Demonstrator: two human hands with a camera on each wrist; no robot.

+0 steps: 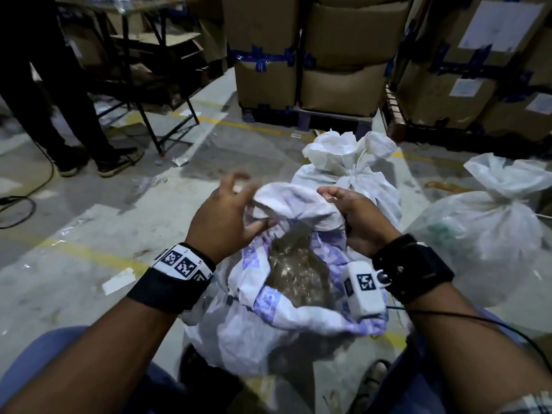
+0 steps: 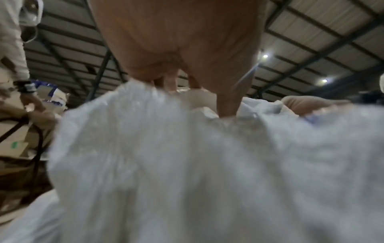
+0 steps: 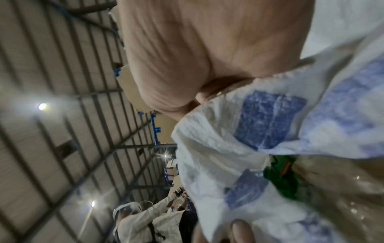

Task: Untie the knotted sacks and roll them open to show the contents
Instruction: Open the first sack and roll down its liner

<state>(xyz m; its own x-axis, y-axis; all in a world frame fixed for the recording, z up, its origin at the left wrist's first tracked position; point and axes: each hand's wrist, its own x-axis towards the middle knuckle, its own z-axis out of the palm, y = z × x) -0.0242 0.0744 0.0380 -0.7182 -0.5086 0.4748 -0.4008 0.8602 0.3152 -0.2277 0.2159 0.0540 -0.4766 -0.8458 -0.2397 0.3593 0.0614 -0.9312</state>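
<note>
A white woven sack with blue print stands on the floor between my knees, its mouth open. Clear-wrapped contents show inside. My left hand holds the left part of the rim, thumb on the inner side, with its blurred fingers arched above the fold. My right hand grips the bunched far rim from the right. In the left wrist view, the left hand has its thumb pressed into the sack. In the right wrist view, the right hand clutches the printed sack; something green lies inside.
Two knotted white sacks stand close by, one just behind the open one and one to the right. Taped cardboard boxes are stacked on pallets behind. A person's legs and a folding table frame are at the left, with a cable on the floor.
</note>
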